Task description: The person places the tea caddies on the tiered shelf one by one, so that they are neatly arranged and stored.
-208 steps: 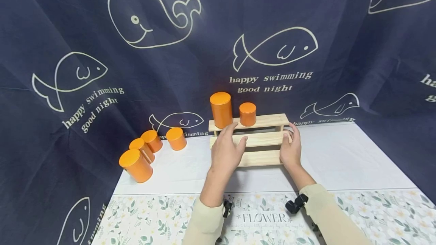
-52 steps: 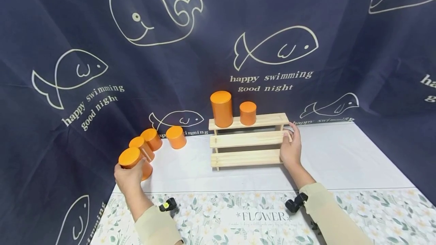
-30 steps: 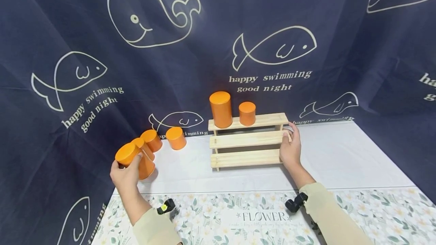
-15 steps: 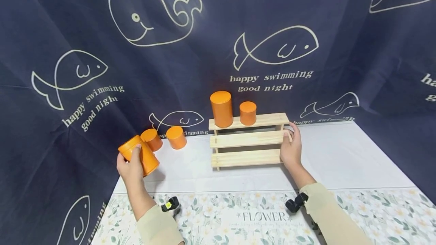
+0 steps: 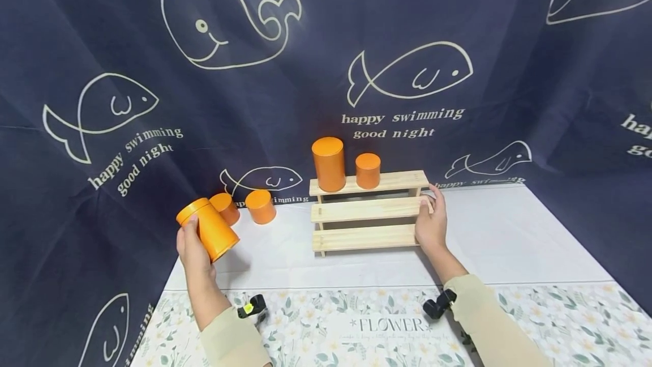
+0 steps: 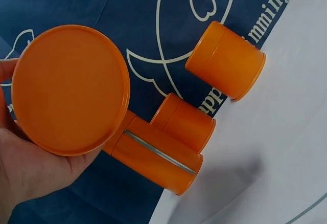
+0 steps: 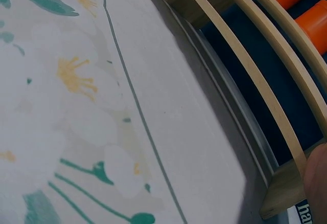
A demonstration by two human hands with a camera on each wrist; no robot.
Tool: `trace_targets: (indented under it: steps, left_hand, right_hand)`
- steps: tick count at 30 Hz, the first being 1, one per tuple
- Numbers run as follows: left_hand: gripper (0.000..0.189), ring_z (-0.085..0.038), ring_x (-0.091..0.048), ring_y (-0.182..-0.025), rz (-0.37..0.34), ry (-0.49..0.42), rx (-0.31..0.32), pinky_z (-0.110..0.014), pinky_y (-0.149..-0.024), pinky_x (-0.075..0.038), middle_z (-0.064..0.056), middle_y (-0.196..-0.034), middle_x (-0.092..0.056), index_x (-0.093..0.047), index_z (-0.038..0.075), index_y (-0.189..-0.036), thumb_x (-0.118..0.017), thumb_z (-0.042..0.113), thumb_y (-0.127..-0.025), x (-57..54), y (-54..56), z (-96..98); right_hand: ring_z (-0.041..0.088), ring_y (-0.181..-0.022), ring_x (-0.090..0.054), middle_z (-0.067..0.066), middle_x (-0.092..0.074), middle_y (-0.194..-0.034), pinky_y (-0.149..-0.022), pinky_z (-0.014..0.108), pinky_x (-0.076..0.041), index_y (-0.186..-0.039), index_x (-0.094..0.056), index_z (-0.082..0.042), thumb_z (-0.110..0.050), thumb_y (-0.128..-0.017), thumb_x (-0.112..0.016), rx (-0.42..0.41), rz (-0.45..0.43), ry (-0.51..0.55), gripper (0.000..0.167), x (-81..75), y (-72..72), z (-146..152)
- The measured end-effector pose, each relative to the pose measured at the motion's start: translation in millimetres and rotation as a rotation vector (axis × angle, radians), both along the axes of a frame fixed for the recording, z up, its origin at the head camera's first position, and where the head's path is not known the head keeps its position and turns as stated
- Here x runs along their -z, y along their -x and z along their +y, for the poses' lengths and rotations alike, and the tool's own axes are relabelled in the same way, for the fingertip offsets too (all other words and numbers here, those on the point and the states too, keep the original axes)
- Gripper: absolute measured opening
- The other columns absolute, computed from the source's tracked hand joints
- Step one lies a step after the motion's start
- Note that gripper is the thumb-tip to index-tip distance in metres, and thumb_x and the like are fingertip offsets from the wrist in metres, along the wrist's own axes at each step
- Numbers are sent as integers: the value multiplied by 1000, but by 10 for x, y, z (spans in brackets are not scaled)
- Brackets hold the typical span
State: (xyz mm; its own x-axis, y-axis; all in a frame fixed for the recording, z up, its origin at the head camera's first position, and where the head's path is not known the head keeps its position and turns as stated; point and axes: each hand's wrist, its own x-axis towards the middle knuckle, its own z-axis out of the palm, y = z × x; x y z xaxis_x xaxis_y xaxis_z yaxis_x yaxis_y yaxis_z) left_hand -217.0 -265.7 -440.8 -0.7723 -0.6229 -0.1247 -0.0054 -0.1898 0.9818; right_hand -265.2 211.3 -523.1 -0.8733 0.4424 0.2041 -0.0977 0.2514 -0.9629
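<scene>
My left hand [image 5: 196, 251] holds a large orange tin canister [image 5: 215, 232] tilted, its lid leaning up to the left, above the left side of the table. Its round end [image 6: 71, 91] faces the left wrist view. Behind it, hidden in the head view, stands a mid-sized orange canister with a silver seam [image 6: 158, 155]. Two small orange canisters [image 5: 224, 208] [image 5: 261, 207] stand beyond. My right hand [image 5: 432, 226] grips the right end of a three-tier wooden shelf [image 5: 369, 209]. On its top tier are a tall orange canister [image 5: 329, 164] and a short one [image 5: 368, 171].
A dark blue curtain [image 5: 254, 112] with white fish and whale drawings hangs behind and along both sides. The table has a white cloth [image 5: 285, 265] and, nearer me, a floral mat [image 5: 387, 350]. The two lower shelf tiers are bare.
My left hand has moved from the shelf to the large canister at the left, gripped it, and lifted and tilted it, shifting slightly right. My right hand has stayed on the shelf end.
</scene>
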Motion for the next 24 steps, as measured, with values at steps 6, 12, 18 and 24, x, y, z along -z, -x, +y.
trace_targets:
  steps: [6,12,18,24]
  left_hand:
    - [48,-12,-55,-107,35,47,35,-29,-90,-48,11,-117,-56,-48,32,-144,-53,57,-103,3,-10,9]
    - [49,-12,-55,-107,41,66,64,-27,-87,-49,11,-117,-56,-47,33,-146,-50,57,-104,7,4,33]
    - [44,-13,-55,-104,68,48,89,-25,-84,-50,8,-114,-56,-50,31,-140,-48,58,-105,-11,6,60]
    - [43,-14,-56,-101,91,37,106,-23,-80,-52,6,-112,-57,-50,29,-138,-46,57,-106,-42,2,95]
  right_hand:
    - [42,-147,-50,23,-51,-156,-126,54,-37,-167,-25,-17,-17,-114,-34,-1,-10,-18,53,7,4,3]
    - [41,-150,-47,24,-49,-158,-128,53,-35,-168,-23,-19,-17,-114,-32,2,-25,-16,54,-6,18,5]
    - [40,-151,-46,23,-49,-158,-128,53,-34,-168,-23,-21,-18,-114,-32,-1,-31,-21,54,-17,17,4]
    - [40,-152,-45,23,-48,-159,-129,53,-34,-168,-23,-21,-18,-114,-32,0,-40,-22,54,-22,-2,-3]
